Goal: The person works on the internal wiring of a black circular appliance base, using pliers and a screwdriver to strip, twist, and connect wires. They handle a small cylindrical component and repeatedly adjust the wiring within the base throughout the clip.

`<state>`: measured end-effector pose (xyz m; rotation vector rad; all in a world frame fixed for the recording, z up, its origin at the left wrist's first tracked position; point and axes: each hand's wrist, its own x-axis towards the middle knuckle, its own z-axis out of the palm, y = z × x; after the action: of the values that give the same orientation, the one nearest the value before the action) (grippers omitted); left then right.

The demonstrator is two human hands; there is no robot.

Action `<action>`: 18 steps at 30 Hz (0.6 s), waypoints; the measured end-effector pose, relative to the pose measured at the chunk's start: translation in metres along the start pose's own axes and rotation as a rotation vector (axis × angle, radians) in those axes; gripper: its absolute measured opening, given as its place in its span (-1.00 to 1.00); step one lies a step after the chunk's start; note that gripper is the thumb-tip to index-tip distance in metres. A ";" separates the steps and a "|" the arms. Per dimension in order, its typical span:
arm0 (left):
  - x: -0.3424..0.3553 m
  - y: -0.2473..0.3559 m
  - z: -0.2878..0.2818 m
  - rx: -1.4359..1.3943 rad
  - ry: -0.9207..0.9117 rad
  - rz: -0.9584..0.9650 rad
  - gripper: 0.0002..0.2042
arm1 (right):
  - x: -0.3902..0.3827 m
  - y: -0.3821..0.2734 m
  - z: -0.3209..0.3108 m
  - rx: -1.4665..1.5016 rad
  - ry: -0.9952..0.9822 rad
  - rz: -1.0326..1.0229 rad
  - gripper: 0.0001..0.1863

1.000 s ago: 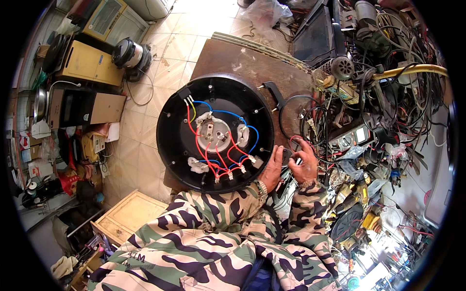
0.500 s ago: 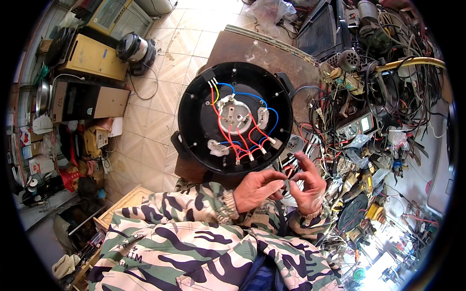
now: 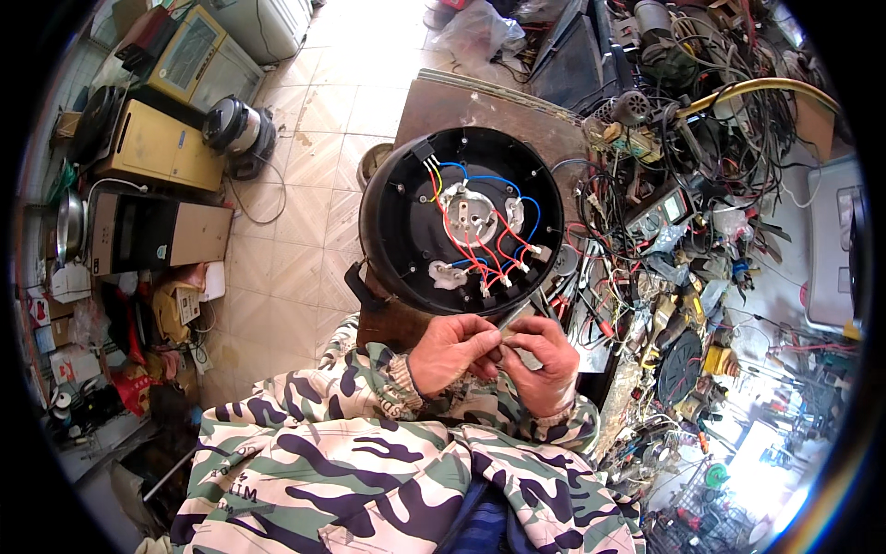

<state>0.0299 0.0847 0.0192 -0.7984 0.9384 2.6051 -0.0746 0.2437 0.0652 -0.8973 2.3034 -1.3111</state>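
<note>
Topping table (image 3: 489, 103) — wired housing (image 3: 438, 226), tiles (image 3: 295, 205) alongside

Left grip (image 3: 450, 355) and right grip (image 3: 544, 365) are pinching a slim grey piece (image 3: 515, 316); beyond them, a wired black housing (image 3: 415, 235) is resting on the surface (image 3: 443, 100).

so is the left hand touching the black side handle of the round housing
Apart: the head view shows a strip of brown tabletop between the left hand and the black side handle.
</note>
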 end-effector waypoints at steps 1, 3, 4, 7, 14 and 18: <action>-0.003 0.002 -0.002 0.030 0.005 0.012 -0.77 | -0.003 -0.008 0.005 -0.045 0.018 0.007 -0.80; -0.008 0.008 -0.008 0.086 0.014 0.041 -0.77 | -0.007 -0.017 0.018 -0.065 0.091 0.005 -0.79; -0.013 0.011 -0.010 0.120 0.027 0.067 -0.78 | -0.008 -0.022 0.025 -0.096 0.108 0.000 -0.78; -0.019 0.013 -0.023 0.095 0.002 0.104 -0.78 | -0.011 -0.024 0.038 -0.183 0.124 -0.104 -0.75; -0.029 0.030 -0.042 0.123 0.000 0.130 -0.79 | 0.000 -0.041 0.061 -0.452 0.109 -0.296 -0.76; -0.033 0.040 -0.046 0.204 -0.005 0.174 -0.80 | 0.009 -0.046 0.062 -0.394 0.102 -0.279 -0.76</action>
<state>0.0595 0.0225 0.0291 -0.6847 1.3013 2.5954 -0.0295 0.1805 0.0722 -1.3458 2.6441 -1.0343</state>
